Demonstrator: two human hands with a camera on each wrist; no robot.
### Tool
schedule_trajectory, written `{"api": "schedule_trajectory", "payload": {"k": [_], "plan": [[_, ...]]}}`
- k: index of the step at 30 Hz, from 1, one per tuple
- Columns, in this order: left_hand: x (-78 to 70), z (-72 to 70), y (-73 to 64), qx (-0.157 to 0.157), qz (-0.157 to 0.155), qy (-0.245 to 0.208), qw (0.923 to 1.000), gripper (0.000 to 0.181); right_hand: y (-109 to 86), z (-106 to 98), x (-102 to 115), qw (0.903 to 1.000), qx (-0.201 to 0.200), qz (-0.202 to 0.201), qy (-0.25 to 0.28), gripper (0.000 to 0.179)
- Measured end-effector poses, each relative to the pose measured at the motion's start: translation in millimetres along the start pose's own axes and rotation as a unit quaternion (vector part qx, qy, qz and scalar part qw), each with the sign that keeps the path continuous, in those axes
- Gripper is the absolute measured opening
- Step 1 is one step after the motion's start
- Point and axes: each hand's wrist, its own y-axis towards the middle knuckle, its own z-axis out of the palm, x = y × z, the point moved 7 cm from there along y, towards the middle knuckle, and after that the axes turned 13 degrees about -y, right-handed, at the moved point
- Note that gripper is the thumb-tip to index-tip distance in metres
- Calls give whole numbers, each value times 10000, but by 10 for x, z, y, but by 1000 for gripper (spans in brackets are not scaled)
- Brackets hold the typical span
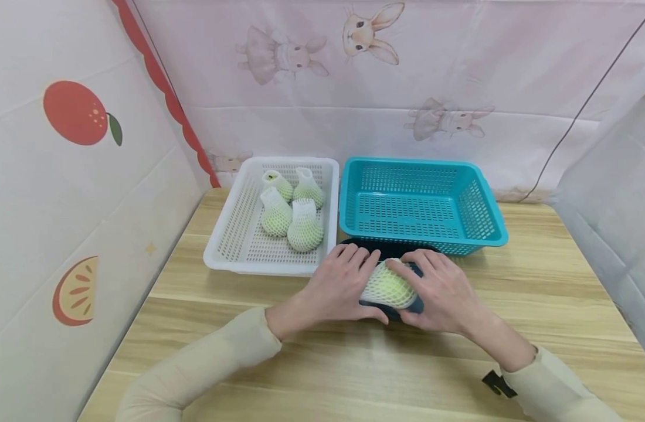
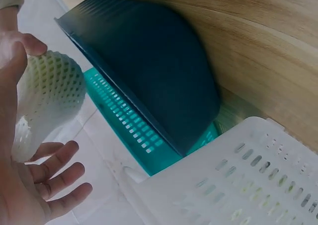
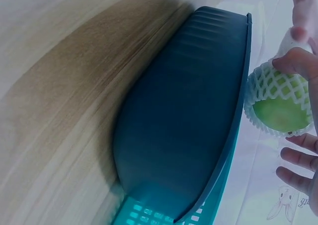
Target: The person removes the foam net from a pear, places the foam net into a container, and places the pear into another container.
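A pale green fruit (image 3: 280,114) in a white foam net (image 1: 387,287) is held between the two hands over a dark blue bin (image 2: 134,61). My left hand (image 1: 339,281) is at the net's narrow end, its thumb and fingers on either side and its fingers loosely spread. My right hand (image 1: 442,290) holds the fruit's rounder end, index finger on top and thumb on the near side. Bare green skin shows at that end in the right wrist view. The hands and fruit cover much of the bin in the head view.
Behind at left, a white basket (image 1: 224,234) contains several net-wrapped fruits (image 1: 305,228). A teal basket (image 1: 423,241) stands behind the dark bin, close beside the white one. A black clip-like piece (image 1: 498,384) is at the right sleeve. Printed sheets line the back and sides.
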Motion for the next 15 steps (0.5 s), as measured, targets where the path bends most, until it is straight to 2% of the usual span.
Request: {"api": "schedule_trajectory", "payload": {"k": [15], "plan": [[-13, 114, 15, 184, 252, -164, 9994, 90, 21, -57, 51, 9995, -295, -137, 33, 95]]}}
